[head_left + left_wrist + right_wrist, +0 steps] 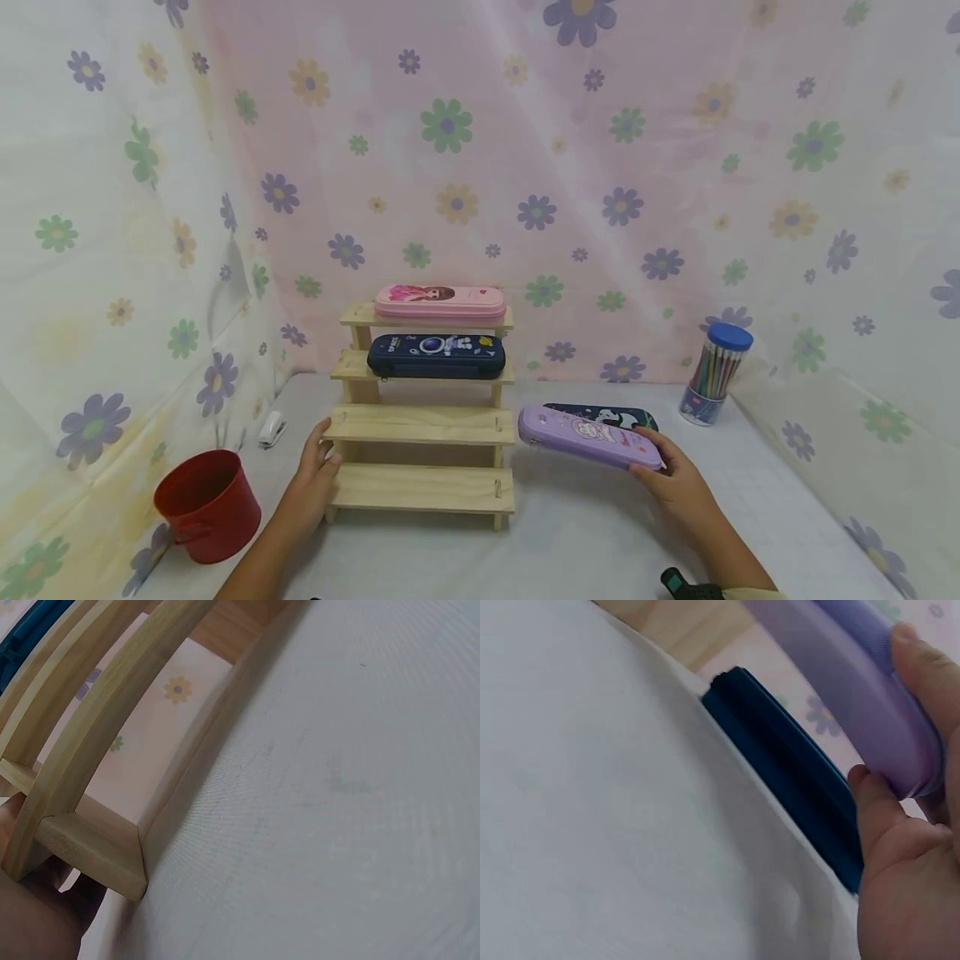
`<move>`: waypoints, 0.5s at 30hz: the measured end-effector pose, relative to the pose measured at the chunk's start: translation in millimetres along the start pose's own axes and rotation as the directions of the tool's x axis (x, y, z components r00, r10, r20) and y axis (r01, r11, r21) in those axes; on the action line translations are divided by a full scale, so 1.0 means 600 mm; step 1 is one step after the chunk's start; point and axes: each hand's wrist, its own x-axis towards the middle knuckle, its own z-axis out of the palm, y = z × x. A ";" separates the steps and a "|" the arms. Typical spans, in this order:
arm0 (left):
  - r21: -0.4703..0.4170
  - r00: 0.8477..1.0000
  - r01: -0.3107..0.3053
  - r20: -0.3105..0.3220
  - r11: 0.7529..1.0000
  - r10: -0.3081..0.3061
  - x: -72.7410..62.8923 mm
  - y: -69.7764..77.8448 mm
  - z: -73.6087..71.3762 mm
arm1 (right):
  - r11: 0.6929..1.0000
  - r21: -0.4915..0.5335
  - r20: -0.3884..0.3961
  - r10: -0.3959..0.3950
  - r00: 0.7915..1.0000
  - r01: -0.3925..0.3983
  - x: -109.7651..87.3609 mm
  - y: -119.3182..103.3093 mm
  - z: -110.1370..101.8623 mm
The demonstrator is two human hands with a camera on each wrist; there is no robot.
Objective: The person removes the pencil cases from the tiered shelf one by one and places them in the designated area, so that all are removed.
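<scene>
Pinching the purple pencil case [588, 437] near its right end, your right grip [667, 471] has it raised above the tabletop [570, 533], tilted, with the dark panda case [633, 416] lying lower and behind it. Your left grip [309, 483] is closed around the left end of the third tier down of the wooden stand [420, 492].

Because you hold the purple case at one end only, its far end could droop or twist if your pinch loosens. That far end is just beside the stand's right side; whether they touch, you can't tell. A sideways push there could snag the tier edge and jog the stand, and the navy space case [437, 357], close to its tier's front lip, might slide. The pink case [440, 302] on the top tier looks better seated.

The tiers are narrow, so a case placed askew may overhang. The two lower ones show bare wood, and the tabletop is open toward you. Your left forearm is close to the red bucket [240, 508]; the pencil tub [702, 407] is well apart, behind and right.
</scene>
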 end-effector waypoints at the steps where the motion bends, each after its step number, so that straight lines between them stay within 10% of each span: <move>1: -0.002 1.000 0.003 -0.002 1.000 -0.003 -0.001 0.000 0.000 | 1.000 0.001 0.005 0.010 1.000 -0.010 0.001 0.003 -0.002; 15: -0.022 1.000 0.000 0.005 1.000 0.001 -0.002 0.000 0.002 | 0.999 -0.020 0.077 0.044 0.996 -0.043 0.005 0.036 -0.028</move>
